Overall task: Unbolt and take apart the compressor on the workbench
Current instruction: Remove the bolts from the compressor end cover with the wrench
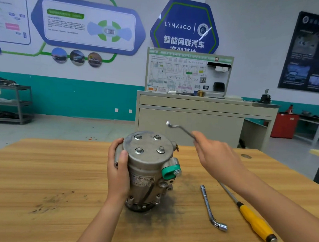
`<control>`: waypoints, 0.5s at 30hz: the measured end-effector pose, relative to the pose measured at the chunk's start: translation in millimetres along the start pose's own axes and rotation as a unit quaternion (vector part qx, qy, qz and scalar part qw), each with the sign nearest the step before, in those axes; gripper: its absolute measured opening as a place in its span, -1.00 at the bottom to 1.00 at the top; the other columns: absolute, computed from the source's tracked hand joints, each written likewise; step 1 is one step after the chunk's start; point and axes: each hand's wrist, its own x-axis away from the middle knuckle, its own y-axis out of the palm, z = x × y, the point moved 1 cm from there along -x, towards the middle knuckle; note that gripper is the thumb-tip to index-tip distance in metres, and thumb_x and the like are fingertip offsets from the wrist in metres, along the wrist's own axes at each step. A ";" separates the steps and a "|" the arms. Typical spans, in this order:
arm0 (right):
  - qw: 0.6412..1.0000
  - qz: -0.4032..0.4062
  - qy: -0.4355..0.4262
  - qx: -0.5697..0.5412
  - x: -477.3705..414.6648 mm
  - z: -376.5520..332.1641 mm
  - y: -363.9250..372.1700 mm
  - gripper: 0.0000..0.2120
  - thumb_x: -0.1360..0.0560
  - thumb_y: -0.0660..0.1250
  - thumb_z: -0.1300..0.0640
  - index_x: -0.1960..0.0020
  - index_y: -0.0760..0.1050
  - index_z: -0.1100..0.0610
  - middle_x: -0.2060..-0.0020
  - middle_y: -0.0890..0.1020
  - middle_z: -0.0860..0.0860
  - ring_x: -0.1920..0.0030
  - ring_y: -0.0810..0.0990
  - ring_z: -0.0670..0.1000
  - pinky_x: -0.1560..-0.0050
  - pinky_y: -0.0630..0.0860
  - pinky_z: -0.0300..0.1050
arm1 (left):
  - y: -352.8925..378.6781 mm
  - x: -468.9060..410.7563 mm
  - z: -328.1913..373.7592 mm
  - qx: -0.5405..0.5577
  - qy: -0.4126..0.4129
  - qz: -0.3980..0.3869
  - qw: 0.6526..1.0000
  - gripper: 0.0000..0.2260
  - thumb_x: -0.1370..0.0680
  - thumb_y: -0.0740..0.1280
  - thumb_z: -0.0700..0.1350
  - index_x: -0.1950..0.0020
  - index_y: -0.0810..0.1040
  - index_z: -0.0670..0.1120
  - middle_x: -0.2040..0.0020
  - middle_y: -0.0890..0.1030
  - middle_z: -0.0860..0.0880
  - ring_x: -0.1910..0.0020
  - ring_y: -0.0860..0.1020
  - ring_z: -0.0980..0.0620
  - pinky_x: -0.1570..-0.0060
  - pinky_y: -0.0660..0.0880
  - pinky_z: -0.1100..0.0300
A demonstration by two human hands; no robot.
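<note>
Now you are bracing the upright compressor (148, 168) on the tabletop (60, 171) with your left hand (118, 166) wrapped around its side. Your right hand (214, 157) is clamping a bent wrench (180, 128) just beside it. All four top bolts (139, 150) are sitting in place, so seating the wrench on one likely comes next.

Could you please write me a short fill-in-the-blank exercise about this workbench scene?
1. The compressor carries ____ bolts on top.
2. The left hand grips the compressor, while the right hand holds up a ____.
3. The screwdriver on the workbench has a ____ handle.
Missing words: four; wrench; yellow.
</note>
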 end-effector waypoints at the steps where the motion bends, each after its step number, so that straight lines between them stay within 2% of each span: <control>1: 0.999 -0.019 -0.005 0.030 8.3 -4.6 -3.3 -0.72 -0.63 0.02 0.09 -0.33 0.19 0.01 0.40 0.41 -0.09 0.44 0.41 -0.04 0.54 0.25 -0.23 | 0.8 0.8 0.0 -0.002 0.002 0.003 1.000 -0.65 -0.42 0.17 0.13 -0.16 0.44 0.07 -0.07 0.51 0.14 0.06 0.51 0.39 0.23 0.43 0.50; 4: 0.994 -0.079 0.000 0.078 23.4 -15.7 -11.9 -0.63 -0.60 0.07 0.18 -0.34 0.09 -0.06 0.35 0.39 -0.07 0.43 0.36 -0.03 0.55 0.16 -0.21 | 3.9 1.8 -0.4 -0.008 0.003 0.022 1.000 -0.66 -0.47 0.11 0.06 -0.20 0.43 0.02 -0.06 0.50 0.16 0.08 0.49 0.43 0.25 0.39 0.54; 6: 0.990 -0.104 0.006 0.090 25.6 -21.6 -18.3 -0.55 -0.56 0.10 0.27 -0.35 0.07 -0.05 0.36 0.35 -0.05 0.40 0.36 -0.02 0.53 0.18 -0.20 | 4.9 2.9 -0.9 -0.009 0.005 0.034 0.999 -0.66 -0.48 0.11 0.05 -0.20 0.43 0.01 -0.04 0.50 0.19 0.08 0.49 0.44 0.26 0.38 0.54; 8: 0.986 -0.124 0.005 0.115 23.5 -28.5 -26.2 -0.51 -0.52 0.11 0.33 -0.36 0.08 0.00 0.38 0.29 -0.03 0.37 0.37 0.04 0.51 0.18 -0.19 | 6.0 5.2 -2.2 -0.014 0.011 0.042 0.999 -0.65 -0.48 0.11 0.04 -0.21 0.43 -0.01 -0.04 0.50 0.21 0.08 0.49 0.45 0.26 0.38 0.55; 11: 0.974 -0.167 -0.016 0.151 20.3 -45.4 -37.5 -0.45 -0.49 0.10 0.37 -0.41 0.02 0.16 0.40 0.20 0.02 0.45 0.22 0.04 0.52 0.09 -0.15 | 8.6 8.7 -2.6 -0.020 0.026 0.060 0.998 -0.67 -0.48 0.11 0.02 -0.21 0.42 0.00 -0.05 0.47 0.26 0.05 0.46 0.49 0.23 0.35 0.58; 13: 0.973 -0.162 -0.013 0.162 24.7 -58.5 -39.3 -0.43 -0.49 0.10 0.37 -0.45 -0.01 0.23 0.40 0.20 0.06 0.44 0.25 0.02 0.54 0.07 -0.14 | 8.0 9.0 -2.1 -0.018 0.025 0.066 0.997 -0.67 -0.48 0.11 0.01 -0.21 0.43 0.00 -0.06 0.47 0.26 0.04 0.46 0.49 0.21 0.34 0.58; 14: 0.974 -0.135 -0.019 0.179 27.5 -61.2 -37.9 -0.43 -0.46 0.18 0.36 -0.43 0.08 0.28 0.40 0.25 0.08 0.45 0.27 0.01 0.56 0.03 -0.15 | 5.9 7.6 -2.3 -0.013 0.020 0.067 0.997 -0.66 -0.47 0.11 0.01 -0.21 0.43 0.00 -0.07 0.48 0.24 0.04 0.46 0.48 0.21 0.35 0.57; 15: 0.974 -0.104 -0.017 0.203 32.1 -59.1 -36.1 -0.44 -0.36 0.31 0.35 -0.34 0.28 0.33 0.44 0.31 0.10 0.49 0.24 0.01 0.57 -0.02 -0.21 | 3.3 5.3 -2.7 -0.007 0.014 0.067 0.998 -0.66 -0.47 0.11 0.01 -0.21 0.44 0.00 -0.07 0.49 0.22 0.04 0.47 0.46 0.20 0.37 0.56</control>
